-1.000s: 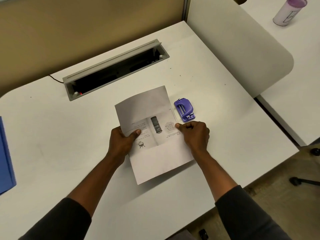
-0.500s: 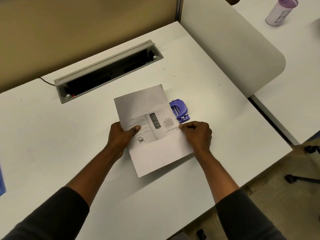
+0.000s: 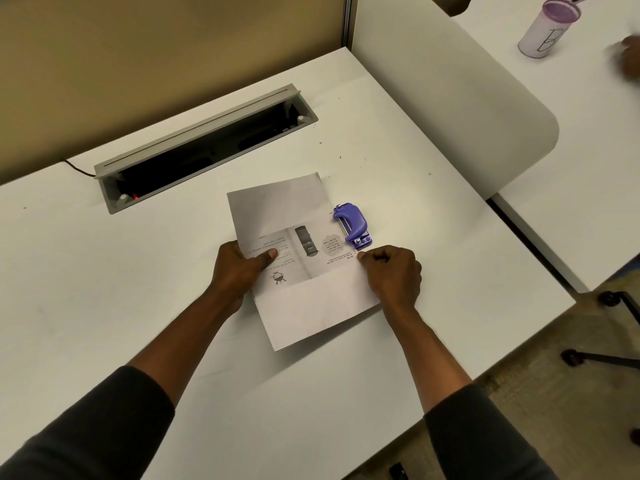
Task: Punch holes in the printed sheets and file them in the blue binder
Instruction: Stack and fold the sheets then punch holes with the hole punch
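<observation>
Left hand and right hand each pinch opposite edges of printed sheets, right edge touching purple hole punch on white desk

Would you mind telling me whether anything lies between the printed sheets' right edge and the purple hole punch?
Nothing visible does. The printed sheets, gripped by the left hand and right hand, touch the purple hole punch along their right edge; whether the edge sits inside its slot cannot be told.

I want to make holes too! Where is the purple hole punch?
In the head view, the purple plastic hole punch sits on the white desk at the right edge of the printed paper sheet, just beyond the right hand.
</observation>
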